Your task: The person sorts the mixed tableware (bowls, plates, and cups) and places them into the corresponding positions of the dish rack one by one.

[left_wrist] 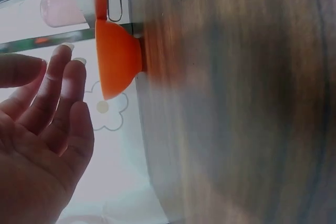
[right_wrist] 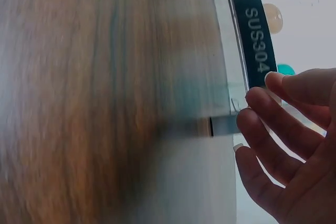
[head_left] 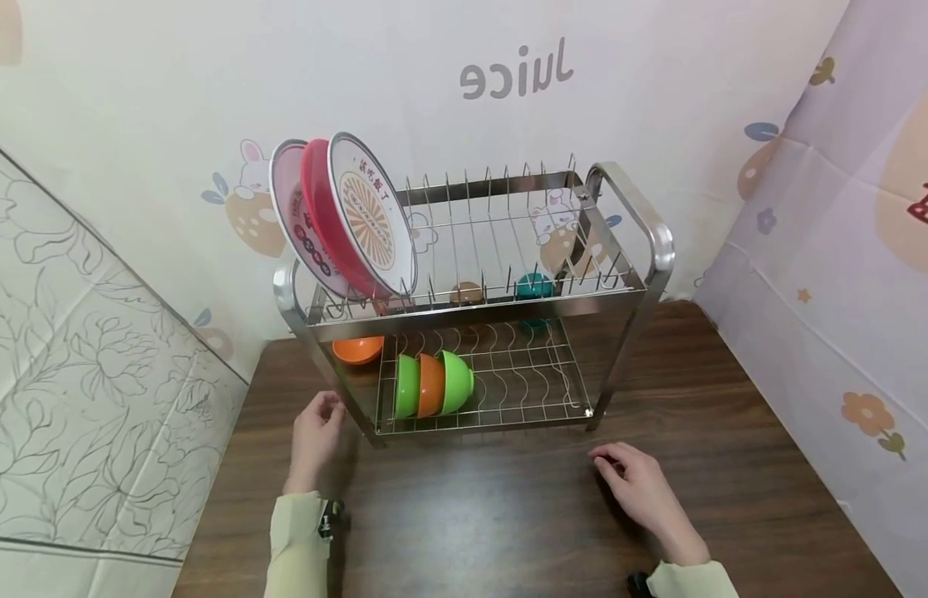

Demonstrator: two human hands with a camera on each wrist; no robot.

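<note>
A two-tier steel dish rack (head_left: 478, 309) stands on the table between my hands. My left hand (head_left: 317, 433) is beside its front left leg, fingers loosely bent and holding nothing. An orange bowl (left_wrist: 116, 59) shows just beyond those fingers in the left wrist view. Near the front right leg, my right hand (head_left: 637, 483) hovers over the wood, relaxed, its palm bare. Three plates lean upright at the upper tier's left end: a white patterned plate (head_left: 381, 208), a red plate (head_left: 314, 183) and a pinkish one (head_left: 286, 195). Below, green (head_left: 456, 384) and orange (head_left: 430, 386) bowls stand on edge.
Behind the rack are a teal bowl (head_left: 534, 286) and a brown bowl (head_left: 467, 293), partly hidden by its wires. The dark wooden table (head_left: 464, 515) runs back to a patterned wall cloth (head_left: 658, 75). Thin wire prongs stick up along the upper tier.
</note>
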